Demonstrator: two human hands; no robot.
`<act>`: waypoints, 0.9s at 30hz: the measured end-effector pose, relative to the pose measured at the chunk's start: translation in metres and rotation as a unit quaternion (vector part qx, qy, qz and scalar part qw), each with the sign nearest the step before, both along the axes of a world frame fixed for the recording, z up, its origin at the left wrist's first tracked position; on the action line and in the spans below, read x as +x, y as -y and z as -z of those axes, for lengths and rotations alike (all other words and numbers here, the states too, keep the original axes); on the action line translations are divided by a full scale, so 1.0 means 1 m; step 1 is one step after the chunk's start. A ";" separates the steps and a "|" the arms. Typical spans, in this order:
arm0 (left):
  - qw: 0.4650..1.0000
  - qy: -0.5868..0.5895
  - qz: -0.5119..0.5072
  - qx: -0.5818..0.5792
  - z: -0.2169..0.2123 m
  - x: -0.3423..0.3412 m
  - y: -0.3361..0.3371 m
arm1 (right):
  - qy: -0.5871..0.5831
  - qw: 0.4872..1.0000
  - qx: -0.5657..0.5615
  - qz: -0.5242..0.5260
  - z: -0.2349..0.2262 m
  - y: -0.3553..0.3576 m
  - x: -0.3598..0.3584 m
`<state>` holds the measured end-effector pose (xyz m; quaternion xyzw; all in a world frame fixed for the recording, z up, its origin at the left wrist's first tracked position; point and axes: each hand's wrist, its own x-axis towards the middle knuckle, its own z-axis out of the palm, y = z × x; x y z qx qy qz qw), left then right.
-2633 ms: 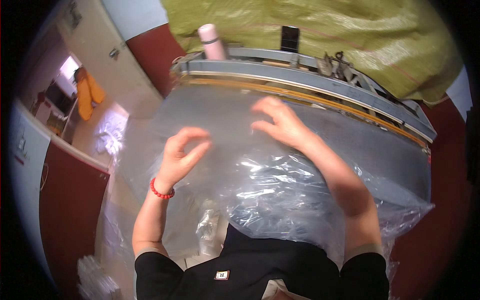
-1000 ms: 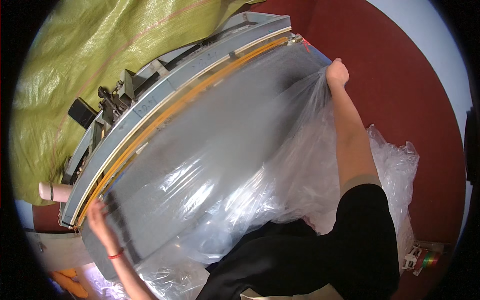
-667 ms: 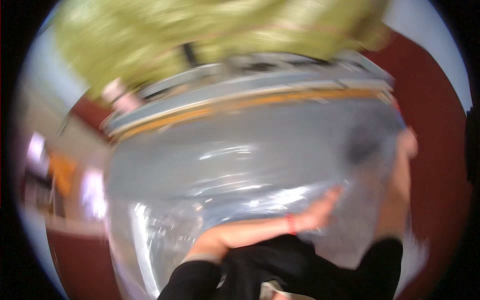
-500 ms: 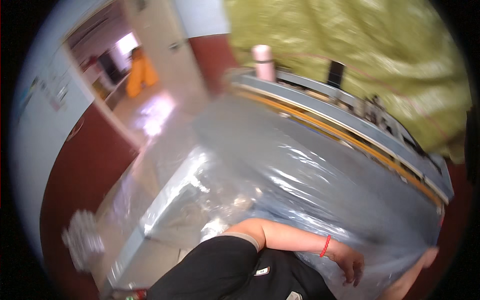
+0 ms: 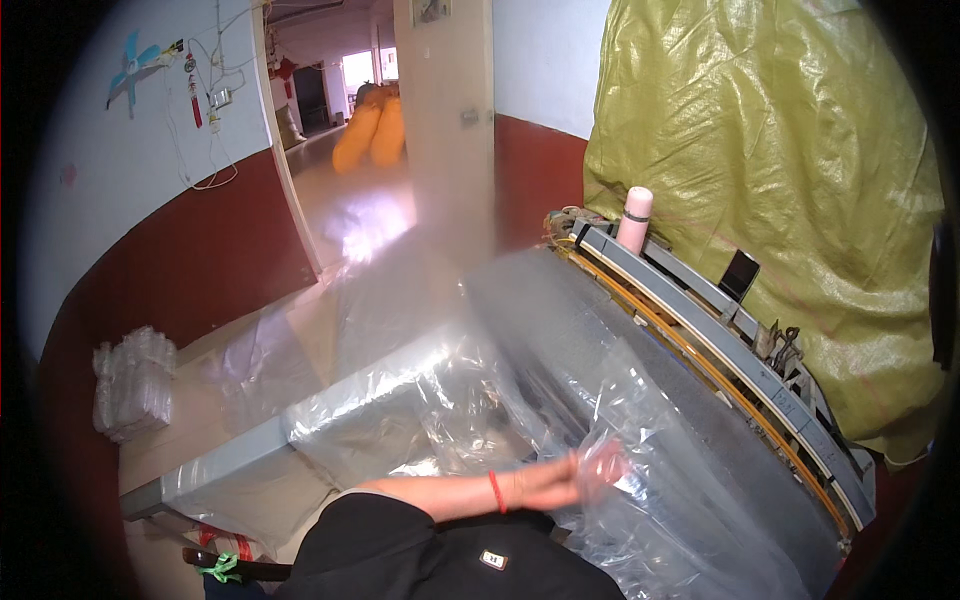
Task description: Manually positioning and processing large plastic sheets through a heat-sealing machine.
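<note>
One hand is visible: the left hand [image 5: 560,482], reaching across the body toward the right with a red band [image 5: 495,492] at the wrist. It is motion-blurred. Its fingers [image 5: 600,468] lie in a crumpled fold of the clear plastic film [image 5: 600,400]; whether they are closed on the film or merely pressed against it cannot be told. The right hand does not show in this view.

The clear plastic film is a large, thin, wrinkled sheet. It lies draped over the grey metal worktable [image 5: 190,475] directly in front of the person, spreads up toward the long grey machine bar with a yellow-orange strip [image 5: 700,335] on the right, and hangs off the table's near edge at lower right.

On the machine's upper ledge stand a pink cylindrical bottle with a dark band [image 5: 633,220], upright at the far end, and a small dark flat device [image 5: 739,274] propped at a tilt further along. Behind the machine hangs a yellow-green woven tarpaulin [image 5: 780,150].

At far left, against the wall with red lower paint [image 5: 170,250], sits a stack of bundled clear plastic items [image 5: 130,380]. An open doorway [image 5: 340,110] at upper centre shows orange sacks [image 5: 370,130] beyond. The person's dark garment [image 5: 430,550] fills the lower edge.
</note>
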<state>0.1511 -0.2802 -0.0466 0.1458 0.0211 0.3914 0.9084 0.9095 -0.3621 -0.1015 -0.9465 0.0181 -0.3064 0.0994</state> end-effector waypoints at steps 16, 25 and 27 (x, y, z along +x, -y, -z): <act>0.769 -0.546 -0.331 -0.025 0.030 -0.064 -0.088 | -0.174 0.983 0.037 -0.033 -0.025 0.094 -0.050; 0.587 -0.789 -0.106 0.146 0.133 -0.120 -0.038 | -0.153 0.988 -0.021 -0.028 -0.020 0.099 -0.053; 0.544 -0.799 -0.026 0.254 0.129 -0.127 -0.041 | -0.151 0.988 -0.017 -0.025 -0.019 0.102 -0.052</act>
